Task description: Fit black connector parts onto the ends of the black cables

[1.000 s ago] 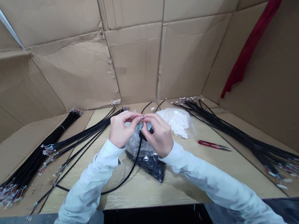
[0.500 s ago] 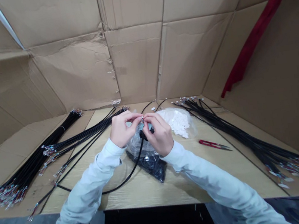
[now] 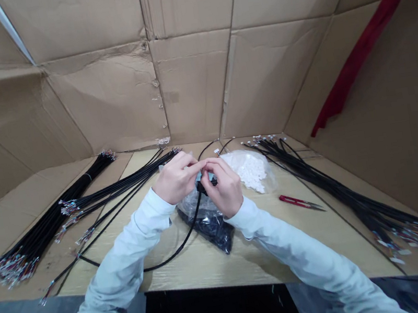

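My left hand (image 3: pixel 177 178) and my right hand (image 3: pixel 223 186) meet fingertip to fingertip above the middle of the table. Both are closed in a pinch around the end of a black cable (image 3: pixel 189 233), whose tip is hidden by the fingers. A black piece (image 3: pixel 201 187) sits on the cable just below the fingertips. From there the cable curves down and left under my left forearm. Beneath my hands lies a clear bag of black parts (image 3: pixel 215 229). Right of my right hand is a clear bag of white connectors (image 3: pixel 251 171).
Black cable bundles with bared coloured wires lie at the left (image 3: pixel 56 218) and centre left (image 3: pixel 126 183). Another bundle (image 3: pixel 329 190) with white connectors spans the right. Red snips (image 3: pixel 299 202) rest on the table (image 3: pixel 250 269). Cardboard walls (image 3: pixel 197 84) stand behind and beside.
My left hand has shifted slightly; its fingers now reach straighter toward and over my right fingertips. My right hand stays nearly where it was. The whole view has moved a little.
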`<state>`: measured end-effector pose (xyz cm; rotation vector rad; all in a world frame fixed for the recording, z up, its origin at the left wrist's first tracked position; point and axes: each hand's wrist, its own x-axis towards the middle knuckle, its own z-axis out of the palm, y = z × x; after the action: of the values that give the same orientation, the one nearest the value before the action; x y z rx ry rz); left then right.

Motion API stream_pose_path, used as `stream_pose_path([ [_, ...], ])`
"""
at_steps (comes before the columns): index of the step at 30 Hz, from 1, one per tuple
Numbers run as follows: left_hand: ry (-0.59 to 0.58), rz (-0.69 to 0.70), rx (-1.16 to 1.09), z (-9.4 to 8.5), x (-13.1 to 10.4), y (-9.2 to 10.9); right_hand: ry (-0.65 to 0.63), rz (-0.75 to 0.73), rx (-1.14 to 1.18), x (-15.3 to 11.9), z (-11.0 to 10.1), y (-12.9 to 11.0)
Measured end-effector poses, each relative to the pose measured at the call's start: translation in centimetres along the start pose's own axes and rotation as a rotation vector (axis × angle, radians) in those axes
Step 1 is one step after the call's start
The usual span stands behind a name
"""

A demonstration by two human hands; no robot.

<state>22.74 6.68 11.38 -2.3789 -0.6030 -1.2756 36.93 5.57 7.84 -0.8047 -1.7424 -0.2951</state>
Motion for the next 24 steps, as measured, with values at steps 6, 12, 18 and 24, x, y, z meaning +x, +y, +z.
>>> stream_pose_path([
  [6, 0.020, -0.530, -0.479, 0.1, 0.4, 0.0, 0.020, 0.059, 0.092, 0.6, -0.5, -0.2],
  [12, 0.058, -0.871, -0.750, 0.6, 0.7, 0.5, -0.045, 0.133, 0.125, 0.9, -0.8, -0.3],
  [18, 0.089, -0.891, -0.764, 0.6, 0.7, 0.8, -0.072, 0.192, 0.163, 1.1, -1.1, -0.5],
  [24, 0.156, -0.925, -0.756, 0.5, 0.7, 0.3, -0.097, 0.432, 0.377, 1.5, -1.4, -0.6],
])
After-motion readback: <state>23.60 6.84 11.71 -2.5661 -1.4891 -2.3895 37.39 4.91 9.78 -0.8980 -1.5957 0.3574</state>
